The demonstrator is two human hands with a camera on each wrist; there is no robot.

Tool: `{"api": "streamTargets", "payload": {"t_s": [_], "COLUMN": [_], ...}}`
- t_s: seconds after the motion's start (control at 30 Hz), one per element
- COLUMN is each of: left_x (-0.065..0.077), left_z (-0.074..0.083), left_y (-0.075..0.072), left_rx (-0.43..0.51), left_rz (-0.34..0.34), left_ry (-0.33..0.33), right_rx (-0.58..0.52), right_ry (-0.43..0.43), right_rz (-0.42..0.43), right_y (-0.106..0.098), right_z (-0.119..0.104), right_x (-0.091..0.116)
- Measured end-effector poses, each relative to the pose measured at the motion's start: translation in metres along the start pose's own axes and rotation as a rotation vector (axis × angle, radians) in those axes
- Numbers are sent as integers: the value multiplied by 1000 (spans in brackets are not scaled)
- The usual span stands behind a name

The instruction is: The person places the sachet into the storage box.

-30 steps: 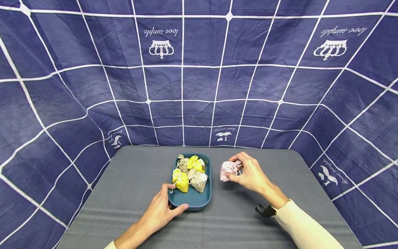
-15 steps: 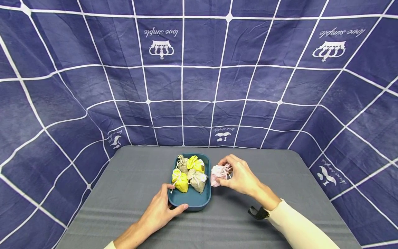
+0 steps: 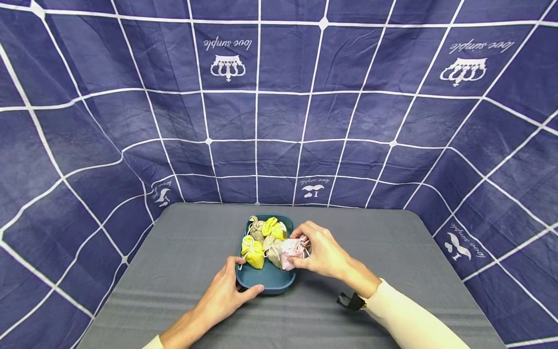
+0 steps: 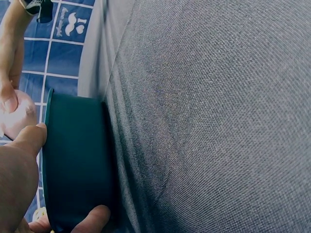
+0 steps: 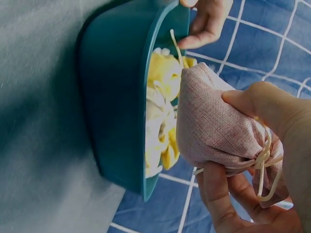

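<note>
In the head view my right hand (image 3: 324,252) pinches a small pink drawstring pouch (image 3: 292,252) over the right side of a blue-green plastic bin (image 3: 266,281). The right wrist view shows that pouch (image 5: 214,116) between thumb and fingers, its cord tied at the neck, above the rim. My left hand (image 3: 224,291) grips the bin's near left corner, thumb at the front rim and fingers at the left side. Inside the bin lie a yellow pouch (image 3: 253,254), another yellow pouch (image 3: 272,227), a beige pouch (image 3: 272,246) partly covered by the pink one, and a second beige pouch (image 3: 256,230).
The bin stands on a grey cloth-covered table (image 3: 370,232). A blue curtain (image 3: 279,116) with white grid lines rises behind and at both sides. The bin's near end shows bare floor. A black strap (image 3: 352,301) hangs at the right wrist.
My right hand has carried the pink pouch leftward from beside the bin to above its right side. The left hand and the bin have stayed in place.
</note>
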State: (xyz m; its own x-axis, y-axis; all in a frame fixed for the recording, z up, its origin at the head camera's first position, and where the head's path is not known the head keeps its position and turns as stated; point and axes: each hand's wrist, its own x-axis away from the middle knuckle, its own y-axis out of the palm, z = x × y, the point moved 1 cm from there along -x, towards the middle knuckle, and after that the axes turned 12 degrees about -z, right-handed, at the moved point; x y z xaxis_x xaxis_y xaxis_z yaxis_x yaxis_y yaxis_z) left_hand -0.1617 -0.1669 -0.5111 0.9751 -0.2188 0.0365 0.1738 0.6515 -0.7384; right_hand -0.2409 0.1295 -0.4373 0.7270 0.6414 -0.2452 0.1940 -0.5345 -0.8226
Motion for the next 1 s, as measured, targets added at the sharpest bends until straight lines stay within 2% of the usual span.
{"api": "streamTargets", "payload": {"t_s": [0.47,0.67,0.83,1.0], "left_x": [-2,-3,-3,-2], "left_z": [1,1,0,0], "left_y": [0,-1,0,0], "left_rx": [-9,-25,-13,-21], "left_rz": [1,22,17,21], "left_ry": [7,37,23,37], "right_rx": [35,48,55,66], "right_ry": [-22,-31,-26,-27], "right_rz": [-70,-99,-121,-130], "right_y": [17,25,30,35], "right_z": [-16,-19,-19,-19], "right_x": [-10,-11,-12,-13]}}
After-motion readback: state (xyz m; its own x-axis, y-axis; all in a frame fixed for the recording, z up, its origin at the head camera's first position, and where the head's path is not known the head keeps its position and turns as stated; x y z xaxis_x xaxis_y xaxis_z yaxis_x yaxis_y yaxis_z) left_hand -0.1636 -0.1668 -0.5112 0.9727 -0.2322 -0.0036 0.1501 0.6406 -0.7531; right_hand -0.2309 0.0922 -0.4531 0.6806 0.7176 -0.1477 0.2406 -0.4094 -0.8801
